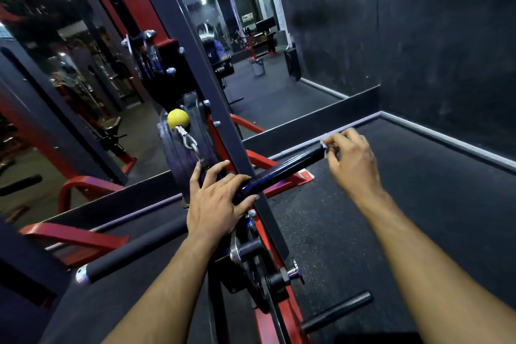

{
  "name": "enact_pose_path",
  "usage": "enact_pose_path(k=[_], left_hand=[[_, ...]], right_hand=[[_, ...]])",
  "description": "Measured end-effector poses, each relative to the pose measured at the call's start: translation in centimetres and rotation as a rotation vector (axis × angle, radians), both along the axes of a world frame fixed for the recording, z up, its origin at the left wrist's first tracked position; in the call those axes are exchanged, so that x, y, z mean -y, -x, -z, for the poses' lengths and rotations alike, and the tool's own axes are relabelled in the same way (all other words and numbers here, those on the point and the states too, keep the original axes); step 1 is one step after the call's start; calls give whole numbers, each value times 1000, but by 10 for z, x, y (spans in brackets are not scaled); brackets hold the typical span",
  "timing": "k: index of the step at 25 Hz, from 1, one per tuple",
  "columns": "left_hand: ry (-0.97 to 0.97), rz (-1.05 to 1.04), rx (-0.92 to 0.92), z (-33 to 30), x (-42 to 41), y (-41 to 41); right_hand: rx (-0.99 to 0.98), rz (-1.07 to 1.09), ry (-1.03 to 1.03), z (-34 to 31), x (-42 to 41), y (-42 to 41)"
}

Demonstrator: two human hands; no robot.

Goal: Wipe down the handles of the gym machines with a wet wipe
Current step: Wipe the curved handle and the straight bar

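A glossy black bar handle [284, 168] hangs from the cable of a red and black gym machine, slanting up to the right. My left hand [216, 198] grips its near left end, fingers curled over the top. At the handle's far right tip, my right hand [349, 159] pinches a small white wet wipe [325, 144] against the end of the bar. Most of the wipe is hidden by my fingers.
The machine's dark upright post [223, 131] crosses in front of the handle. A yellow ball stopper [178, 118] with a metal clip hangs on the cable. A padded black bar [134, 253] lies low left, a short peg [336, 313] low right. Mirrors and dark walls close the corner.
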State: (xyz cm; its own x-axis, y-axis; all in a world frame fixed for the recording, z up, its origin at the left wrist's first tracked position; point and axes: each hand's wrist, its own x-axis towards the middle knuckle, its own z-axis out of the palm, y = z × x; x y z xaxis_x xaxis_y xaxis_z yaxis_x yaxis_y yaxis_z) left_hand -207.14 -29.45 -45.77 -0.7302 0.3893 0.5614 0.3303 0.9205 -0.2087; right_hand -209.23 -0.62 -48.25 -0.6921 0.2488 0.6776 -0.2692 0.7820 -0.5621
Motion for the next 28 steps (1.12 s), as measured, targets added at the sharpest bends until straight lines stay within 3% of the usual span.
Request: enact_pose_path(k=[3,11,16,19,22,28], left_hand=[[0,12,-13,1,1,2],[4,16,-54,4,-2,1],[13,52,-64,2,-1,3],[34,54,-45,0,0,2],[48,50,-22,1,0,3],[156,-3,-21,0,-3,3]], right_hand=[[8,16,60,-4,6,5],[2,-272,-195,-8,75,-19],[123,-8,-71,-5,7,6],[262,37,8,2,-5,11],[316,-62,-29,-4,21,3],[197,-247,-166,-10,75,-20]])
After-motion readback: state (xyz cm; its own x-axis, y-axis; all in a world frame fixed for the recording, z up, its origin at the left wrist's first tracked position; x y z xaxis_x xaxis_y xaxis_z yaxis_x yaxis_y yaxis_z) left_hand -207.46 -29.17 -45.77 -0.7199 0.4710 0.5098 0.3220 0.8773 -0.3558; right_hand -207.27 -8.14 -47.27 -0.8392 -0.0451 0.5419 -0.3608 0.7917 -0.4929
